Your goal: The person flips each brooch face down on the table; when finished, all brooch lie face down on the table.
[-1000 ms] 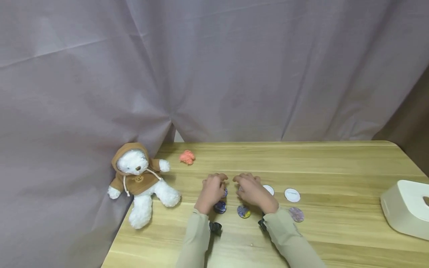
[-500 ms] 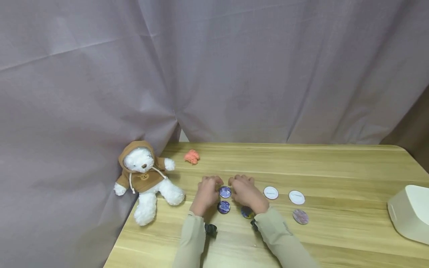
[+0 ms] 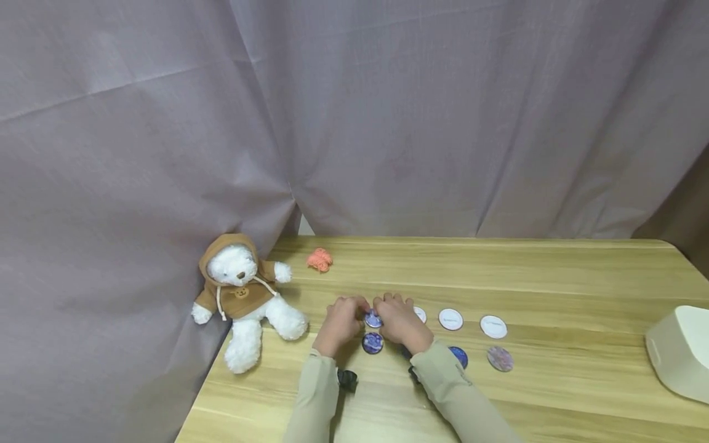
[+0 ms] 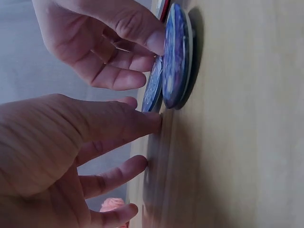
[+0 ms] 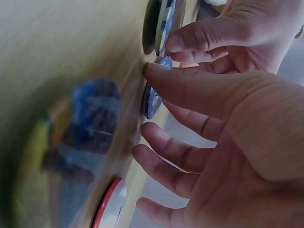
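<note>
Between the two hands lies a round blue-purple button badge on the wooden table. My left hand pinches its left edge with thumb and forefinger, the other fingers spread loosely. My right hand holds the opposite edge, its thumb lying across part of the badge in the right wrist view. Just nearer the body lies a second purple-blue badge, which shows close up as a badge in the left wrist view. A yellow-and-blue badge sits under the right wrist, mostly hidden from the head view.
White-backed badges line up to the right, one partly behind the right hand. Nearer are a blue badge and a pinkish badge. A plush bear sits left, coral yarn behind, a white box far right.
Both hands have come in around the far purple badge, the right hand moving left and uncovering a white-backed badge. The view has shifted slightly.
</note>
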`<control>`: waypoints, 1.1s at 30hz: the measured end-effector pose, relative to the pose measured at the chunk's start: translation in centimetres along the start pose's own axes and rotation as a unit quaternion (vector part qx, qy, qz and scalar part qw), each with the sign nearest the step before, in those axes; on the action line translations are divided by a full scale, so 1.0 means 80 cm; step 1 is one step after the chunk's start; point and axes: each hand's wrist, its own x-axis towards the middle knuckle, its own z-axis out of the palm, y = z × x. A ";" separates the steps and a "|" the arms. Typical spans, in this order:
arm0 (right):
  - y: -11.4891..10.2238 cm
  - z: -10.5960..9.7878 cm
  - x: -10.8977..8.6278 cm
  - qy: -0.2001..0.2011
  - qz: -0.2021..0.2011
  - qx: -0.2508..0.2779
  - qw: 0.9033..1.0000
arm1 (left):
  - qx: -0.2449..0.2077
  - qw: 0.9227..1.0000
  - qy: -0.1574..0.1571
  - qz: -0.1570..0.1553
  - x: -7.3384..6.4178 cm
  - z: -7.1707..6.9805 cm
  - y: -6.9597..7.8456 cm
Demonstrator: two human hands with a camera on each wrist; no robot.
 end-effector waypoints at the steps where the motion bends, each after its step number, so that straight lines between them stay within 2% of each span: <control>1: -0.001 0.000 0.000 -0.001 0.001 0.003 1.000 | -0.004 1.000 -0.002 0.001 0.000 0.000 -0.001; 11: -0.005 0.004 0.001 0.005 -0.017 0.017 1.000 | -0.009 1.000 -0.015 0.016 0.001 0.001 -0.005; 18: 0.005 0.001 0.002 0.024 -0.056 0.031 0.998 | -0.015 1.000 -0.020 0.019 0.006 -0.002 -0.004; 23: 0.010 -0.006 0.002 0.021 -0.079 0.055 0.995 | -0.016 1.000 -0.015 0.020 0.008 -0.004 -0.004; 30: 0.016 -0.012 0.003 0.012 -0.070 0.082 0.994 | -0.025 0.999 -0.013 0.019 0.011 -0.007 -0.003; 33: 0.018 -0.012 0.002 0.027 -0.073 0.082 0.994 | -0.026 0.999 -0.011 0.021 0.012 -0.008 -0.002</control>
